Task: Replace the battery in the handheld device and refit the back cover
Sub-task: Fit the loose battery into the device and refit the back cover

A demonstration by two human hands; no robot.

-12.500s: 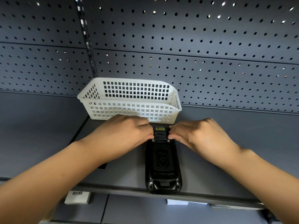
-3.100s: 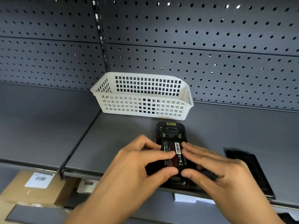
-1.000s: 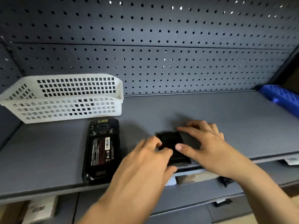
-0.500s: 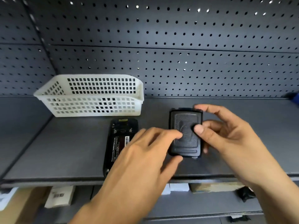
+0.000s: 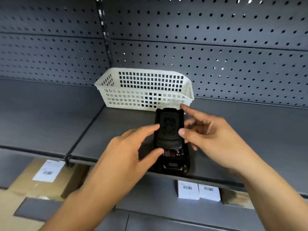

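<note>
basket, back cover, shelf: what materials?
Basket: white moulded plastic, lattice walls, slight gloss. Back cover: black matte plastic, probably rubberised; raised moulded panel. Shelf: likely painted sheet metal, flat grey, folded front lip.

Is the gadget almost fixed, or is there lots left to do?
Nearly done. The battery already sits in the device; its label shows below the cover. Both hands, left and right, hold the back cover over the device. Left to do: line it up and press it shut.
</note>
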